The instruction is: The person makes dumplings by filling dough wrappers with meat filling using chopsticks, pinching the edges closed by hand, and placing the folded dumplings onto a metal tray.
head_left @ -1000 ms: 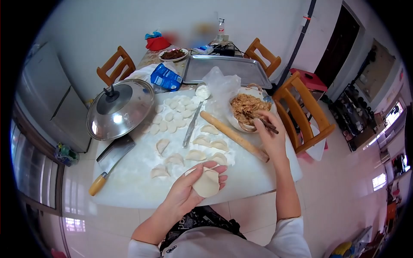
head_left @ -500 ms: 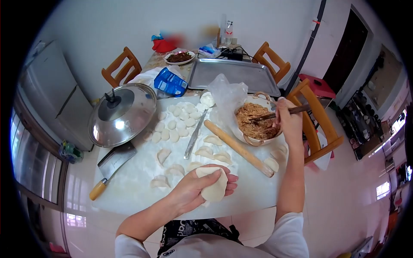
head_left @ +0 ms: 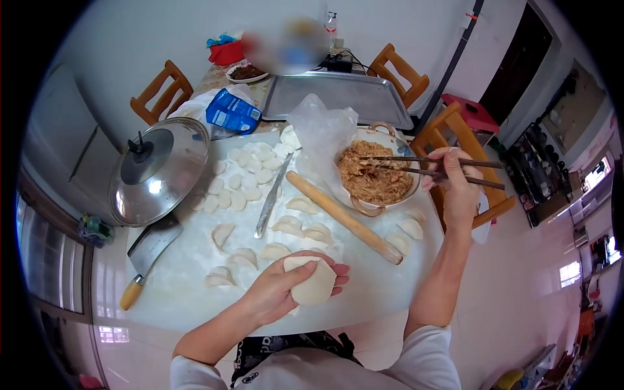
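Observation:
My left hand [head_left: 276,286] holds a round dough wrapper [head_left: 313,283] across its palm and fingers, the thumb pressing on top, above the table's front edge. Closed around a pair of dark chopsticks [head_left: 468,170], my right hand [head_left: 458,188] is to the right of a bowl [head_left: 416,185] of minced filling [head_left: 374,175]. The chopstick tips touch the filling. A wooden rolling pin [head_left: 344,218] lies diagonally between the bowl and several folded dumplings [head_left: 287,225]. Small dough pieces [head_left: 237,182] are grouped on the floured board [head_left: 175,279].
A large pan lid [head_left: 159,172] and a cleaver [head_left: 155,244] are on the left. A narrow metal tool [head_left: 272,198] lies mid-board. Behind are a blue packet [head_left: 233,112], a plastic bag [head_left: 322,127] and a metal tray [head_left: 335,97]. Wooden chairs [head_left: 468,156] stand around.
My right hand has moved right and drawn back from over the bowl, its chopsticks now spread apart and lying nearly level. The left hand still holds the wrapper. The view has shifted slightly.

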The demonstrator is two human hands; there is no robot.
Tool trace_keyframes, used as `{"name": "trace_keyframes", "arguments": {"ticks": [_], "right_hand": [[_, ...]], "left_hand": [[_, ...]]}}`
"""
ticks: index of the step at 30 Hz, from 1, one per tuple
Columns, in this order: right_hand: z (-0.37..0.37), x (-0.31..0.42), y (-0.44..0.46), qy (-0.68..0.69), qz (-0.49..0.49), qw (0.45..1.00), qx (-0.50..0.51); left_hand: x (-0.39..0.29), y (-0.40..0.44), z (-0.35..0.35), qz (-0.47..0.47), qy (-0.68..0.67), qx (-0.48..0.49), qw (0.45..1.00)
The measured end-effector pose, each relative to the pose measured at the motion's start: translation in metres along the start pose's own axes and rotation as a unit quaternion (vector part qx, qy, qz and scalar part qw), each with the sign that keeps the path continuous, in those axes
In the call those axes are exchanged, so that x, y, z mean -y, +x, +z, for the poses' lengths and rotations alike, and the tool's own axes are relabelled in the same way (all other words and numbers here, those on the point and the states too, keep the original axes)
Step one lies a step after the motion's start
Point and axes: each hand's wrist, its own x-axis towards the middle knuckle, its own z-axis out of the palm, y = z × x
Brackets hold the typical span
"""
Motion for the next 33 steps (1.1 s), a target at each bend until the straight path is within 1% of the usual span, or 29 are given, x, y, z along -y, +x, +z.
{"name": "trace_keyframes", "arguments": {"ticks": [2, 5, 7, 8, 10, 13, 16, 19, 22, 25, 28, 33], "right_hand": [[0.006, -0.004, -0.002, 0.004, 0.020, 0.999, 0.027], [0.010, -0.014, 0.000, -0.037, 0.043, 0.998, 0.025], [0.013, -0.019, 0.001, -0.038, 0.055, 0.997, 0.023], [0.016, -0.022, 0.001, -0.032, 0.058, 0.998, 0.016], [0.021, -0.028, 0.001, -0.022, 0.061, 0.998, 0.005], [0.027, -0.033, -0.001, -0.006, 0.065, 0.998, -0.012], [0.029, -0.036, -0.001, 0.013, 0.052, 0.999, -0.001], [0.030, -0.038, -0.001, 0.024, 0.053, 0.998, 0.003], [0.030, -0.038, 0.000, 0.039, 0.068, 0.997, -0.003], [0.031, -0.041, 0.001, 0.050, 0.075, 0.996, -0.007], [0.033, -0.044, 0.002, 0.057, 0.086, 0.994, -0.032], [0.030, -0.048, 0.005, 0.085, 0.095, 0.991, -0.032]], "left_hand": [[0.001, 0.000, -0.003, -0.005, 0.010, 0.001, 1.000], [0.005, 0.002, -0.011, 0.009, 0.015, 0.003, 1.000], [0.005, 0.003, -0.015, 0.013, -0.002, 0.005, 1.000], [0.004, 0.003, -0.012, 0.012, -0.002, 0.005, 1.000], [0.001, 0.003, -0.005, 0.008, -0.026, -0.029, 0.999], [0.003, 0.003, -0.004, 0.023, -0.050, -0.004, 0.998], [0.005, 0.005, -0.012, 0.022, -0.036, 0.000, 0.999], [0.006, 0.005, -0.014, 0.044, -0.010, -0.001, 0.999], [0.004, 0.006, -0.014, 0.058, -0.022, -0.022, 0.998], [0.002, 0.005, -0.012, 0.064, -0.032, -0.023, 0.997], [0.002, 0.005, -0.012, 0.058, -0.041, -0.017, 0.997], [0.002, 0.006, -0.015, 0.041, -0.056, -0.005, 0.998]]}}
